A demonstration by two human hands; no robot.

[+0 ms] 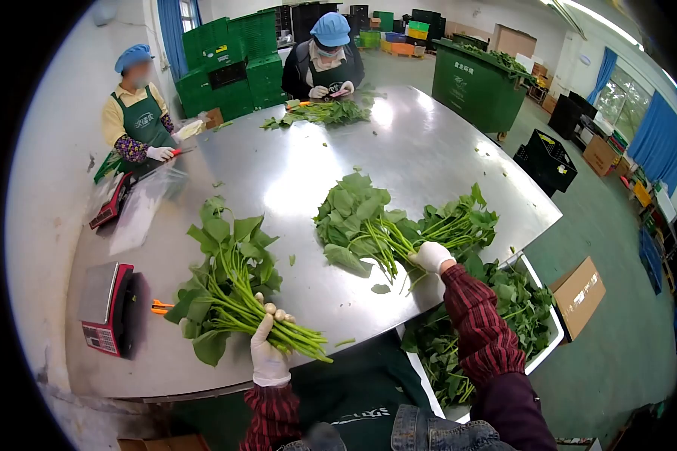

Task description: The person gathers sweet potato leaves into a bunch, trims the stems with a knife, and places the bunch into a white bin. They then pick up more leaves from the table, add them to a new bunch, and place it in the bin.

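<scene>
My gloved left hand (269, 353) is wrapped round the stems of a thick bunch of leafy greens (229, 282). Its leaves point away from me and the cut stem ends stick out to the right. Further right, my gloved right hand (432, 257) has its fingers closed on green stems at the near side of a loose pile of leafy greens (361, 214) on the metal table (308, 195). The fingertips are partly hidden among the stems. A white crate (555, 331) holding more greens stands below my right arm.
Left lie a red scale (107, 308), an orange-handled tool (160, 307), another scale (113, 201) and plastic bags (139, 214). Two co-workers stand across the table, one by greens (327, 113), one holding a red-handled tool (179, 152). A cardboard flap (579, 297) juts out right.
</scene>
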